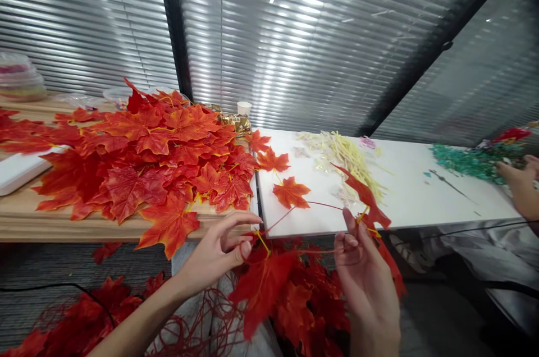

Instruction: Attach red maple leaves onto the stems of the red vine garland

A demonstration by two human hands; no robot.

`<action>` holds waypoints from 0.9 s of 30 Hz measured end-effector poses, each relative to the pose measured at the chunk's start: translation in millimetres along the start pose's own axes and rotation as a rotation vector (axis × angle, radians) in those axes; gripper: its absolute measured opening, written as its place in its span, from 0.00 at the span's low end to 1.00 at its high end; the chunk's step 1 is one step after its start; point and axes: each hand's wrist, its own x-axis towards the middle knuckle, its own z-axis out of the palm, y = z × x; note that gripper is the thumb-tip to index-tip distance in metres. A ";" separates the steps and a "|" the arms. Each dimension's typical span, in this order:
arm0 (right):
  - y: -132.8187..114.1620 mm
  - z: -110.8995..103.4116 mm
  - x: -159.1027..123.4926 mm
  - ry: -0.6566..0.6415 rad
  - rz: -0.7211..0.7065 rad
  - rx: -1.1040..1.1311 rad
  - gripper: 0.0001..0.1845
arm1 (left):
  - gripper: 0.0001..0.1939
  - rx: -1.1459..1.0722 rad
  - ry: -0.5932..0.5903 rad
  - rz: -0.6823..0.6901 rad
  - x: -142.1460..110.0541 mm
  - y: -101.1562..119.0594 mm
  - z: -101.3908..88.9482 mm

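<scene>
Low in the middle, my left hand [219,249] is curled, its thumb and fingers closed on a thin red string [281,220]. From beside its fingertips hangs a red artificial maple leaf [265,289] with a yellow stem. My right hand [365,267] is closed on the same string, fingers bent toward the palm. Behind its fingertips, another red maple leaf [364,193] stands up with its yellow stem showing. The string makes a loop between both hands. Orange-red leaves, such as this maple leaf [291,192], lie at the white table's left edge.
A big heap of maple leaves [138,149] covers the wooden table [210,226]. Pale yellow strips [349,158] lie on the white table [404,177]. Leaves and tangled red string [206,317] fill my lap. At far right, a person's hand [520,180] touches green tinsel [463,163].
</scene>
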 end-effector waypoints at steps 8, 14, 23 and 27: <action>-4.4 -3.7 0.3 0.034 -0.034 0.043 0.08 | 0.15 -0.065 0.098 -0.068 -2.4 -3.5 0.0; -1.5 -17.4 8.4 -0.029 -0.214 -0.010 0.03 | 0.13 -0.200 0.094 -0.214 -7.7 2.0 -1.1; 14.8 -30.9 -3.5 -0.056 -0.289 -0.086 0.08 | 0.22 -0.282 -0.106 -0.270 -21.6 11.3 -4.9; 32.3 -41.0 -12.0 -0.045 -0.066 -0.126 0.12 | 0.25 -0.147 0.041 -0.195 -23.2 15.3 -1.5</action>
